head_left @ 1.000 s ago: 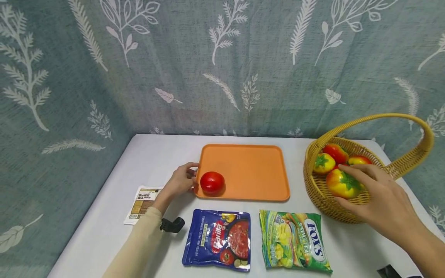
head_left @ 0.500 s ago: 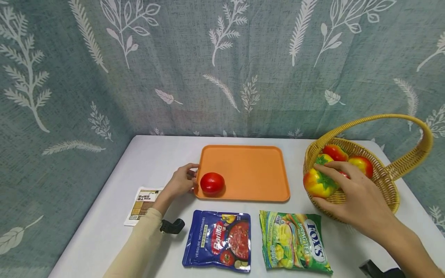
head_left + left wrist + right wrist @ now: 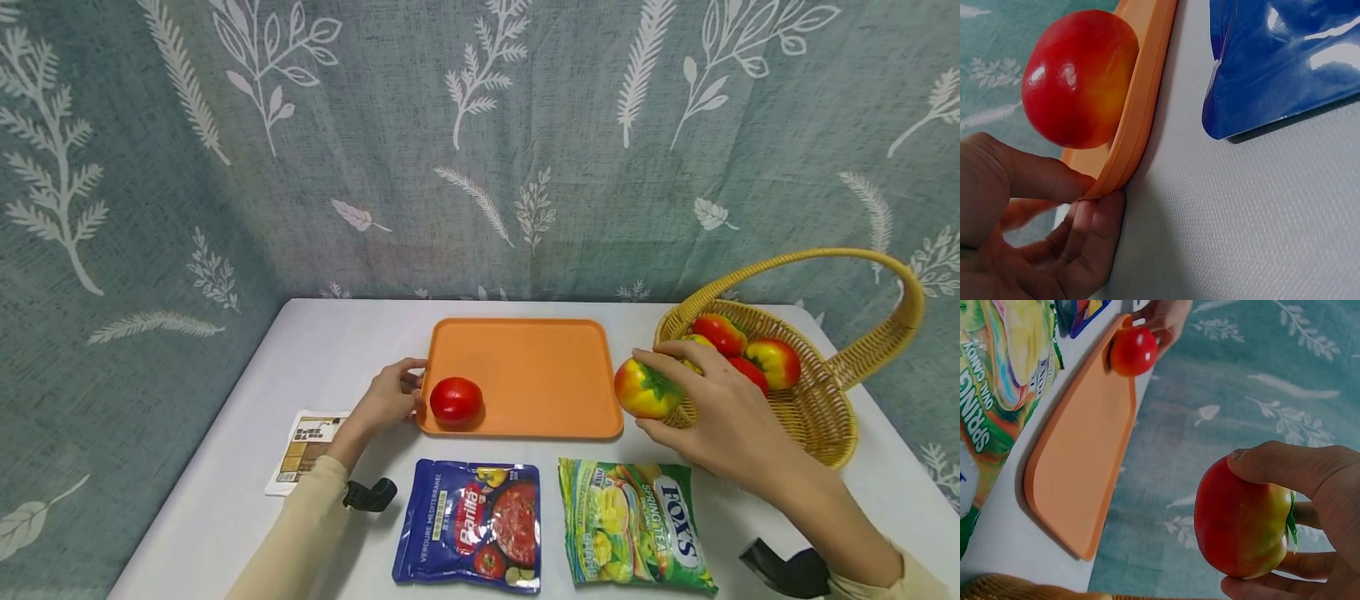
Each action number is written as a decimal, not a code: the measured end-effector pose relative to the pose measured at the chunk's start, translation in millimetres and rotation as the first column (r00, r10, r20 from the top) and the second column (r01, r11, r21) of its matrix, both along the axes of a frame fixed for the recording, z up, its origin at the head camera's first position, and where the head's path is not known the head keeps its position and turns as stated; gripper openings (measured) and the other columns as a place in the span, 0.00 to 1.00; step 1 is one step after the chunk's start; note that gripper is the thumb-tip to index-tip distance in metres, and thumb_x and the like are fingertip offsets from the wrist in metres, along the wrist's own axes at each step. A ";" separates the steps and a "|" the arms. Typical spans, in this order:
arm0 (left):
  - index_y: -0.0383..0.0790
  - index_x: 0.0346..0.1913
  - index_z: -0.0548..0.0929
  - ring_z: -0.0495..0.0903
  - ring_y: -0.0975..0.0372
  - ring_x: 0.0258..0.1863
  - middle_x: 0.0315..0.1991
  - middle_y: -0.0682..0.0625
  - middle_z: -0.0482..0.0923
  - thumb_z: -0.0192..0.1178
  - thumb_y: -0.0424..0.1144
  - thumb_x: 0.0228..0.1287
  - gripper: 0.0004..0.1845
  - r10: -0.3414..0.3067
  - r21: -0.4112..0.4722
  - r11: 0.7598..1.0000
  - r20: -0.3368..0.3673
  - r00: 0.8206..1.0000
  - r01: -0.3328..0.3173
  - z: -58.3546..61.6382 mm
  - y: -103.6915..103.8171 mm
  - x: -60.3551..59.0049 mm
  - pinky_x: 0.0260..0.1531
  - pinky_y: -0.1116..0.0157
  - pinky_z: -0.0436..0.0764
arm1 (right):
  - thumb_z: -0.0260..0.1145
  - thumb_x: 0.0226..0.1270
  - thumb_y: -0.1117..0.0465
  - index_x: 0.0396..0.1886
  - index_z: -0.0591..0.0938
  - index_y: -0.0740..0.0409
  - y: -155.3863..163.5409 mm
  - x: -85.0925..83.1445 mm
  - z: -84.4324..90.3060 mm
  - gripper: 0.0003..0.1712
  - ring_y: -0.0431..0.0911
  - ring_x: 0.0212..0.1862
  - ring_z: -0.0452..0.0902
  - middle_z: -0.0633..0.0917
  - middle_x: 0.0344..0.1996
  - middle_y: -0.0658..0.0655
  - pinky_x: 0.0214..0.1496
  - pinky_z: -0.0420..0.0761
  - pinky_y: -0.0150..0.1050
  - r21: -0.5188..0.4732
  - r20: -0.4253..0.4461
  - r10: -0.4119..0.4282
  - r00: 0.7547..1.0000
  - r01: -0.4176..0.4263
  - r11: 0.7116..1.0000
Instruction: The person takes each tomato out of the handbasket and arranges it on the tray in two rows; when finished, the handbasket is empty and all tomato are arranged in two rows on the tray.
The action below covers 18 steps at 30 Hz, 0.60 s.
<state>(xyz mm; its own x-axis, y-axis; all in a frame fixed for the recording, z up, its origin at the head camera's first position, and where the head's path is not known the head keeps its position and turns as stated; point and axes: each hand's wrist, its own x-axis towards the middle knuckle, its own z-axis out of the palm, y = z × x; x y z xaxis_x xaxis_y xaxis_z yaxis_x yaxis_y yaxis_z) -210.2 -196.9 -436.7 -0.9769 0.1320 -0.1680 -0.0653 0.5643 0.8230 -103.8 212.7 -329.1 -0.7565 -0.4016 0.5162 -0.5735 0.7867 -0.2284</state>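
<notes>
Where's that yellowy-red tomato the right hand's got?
In the head view, the red-and-yellow tomato is right of centre, pinched by the right hand, showing between the orange tray and the wicker basket.

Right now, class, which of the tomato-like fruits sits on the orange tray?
The red one in the near left corner of the tray, beside the left hand; the right hand holds another, and the rest lie in the basket.

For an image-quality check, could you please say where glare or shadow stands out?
Left wrist: white glare on the blue plastic pouch, a smaller highlight on the round red fruit on the orange plastic tray; right wrist: a highlight on that fruit; head: shadow on the white table beside the beige left sleeve.
</notes>
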 end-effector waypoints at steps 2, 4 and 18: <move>0.35 0.69 0.71 0.79 0.51 0.38 0.47 0.37 0.76 0.58 0.19 0.53 0.35 0.002 0.006 1.000 0.000 1.000 -0.002 -0.5 0.1 0.1 0.27 0.60 0.86 | 0.83 0.42 0.57 0.61 0.80 0.56 -2.6 -3.0 -1.2 0.41 0.55 0.49 0.75 0.78 0.54 0.59 0.42 0.82 0.55 0.002 -0.002 0.016 1.000 -0.016 1.000; 0.35 0.69 0.71 0.79 0.51 0.38 0.47 0.37 0.75 0.58 0.18 0.54 0.35 0.003 0.011 1.000 0.000 1.000 -0.003 -1.3 -0.1 -0.4 0.27 0.60 0.86 | 0.83 0.42 0.57 0.61 0.80 0.57 -5.1 -6.1 -2.9 0.41 0.55 0.49 0.76 0.78 0.54 0.60 0.42 0.82 0.54 0.005 -0.005 0.033 0.999 -0.032 0.999; 0.34 0.68 0.72 0.78 0.52 0.38 0.46 0.37 0.75 0.57 0.17 0.53 0.35 0.011 0.027 1.000 -0.004 1.000 -0.011 -1.3 0.5 0.9 0.26 0.60 0.86 | 0.84 0.41 0.59 0.62 0.79 0.59 -28.4 -21.3 -12.7 0.43 0.55 0.48 0.79 0.79 0.56 0.61 0.44 0.84 0.52 -0.004 0.034 0.074 0.997 -0.074 0.997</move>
<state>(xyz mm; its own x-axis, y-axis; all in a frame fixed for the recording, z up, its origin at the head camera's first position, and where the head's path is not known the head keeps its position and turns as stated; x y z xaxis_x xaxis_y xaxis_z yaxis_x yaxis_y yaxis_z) -209.2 -196.4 -437.9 -0.9790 0.1258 -0.1602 -0.0676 0.5415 0.8380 -125.1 184.2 -341.8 -0.7420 -0.4556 0.4919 -0.6219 0.7418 -0.2510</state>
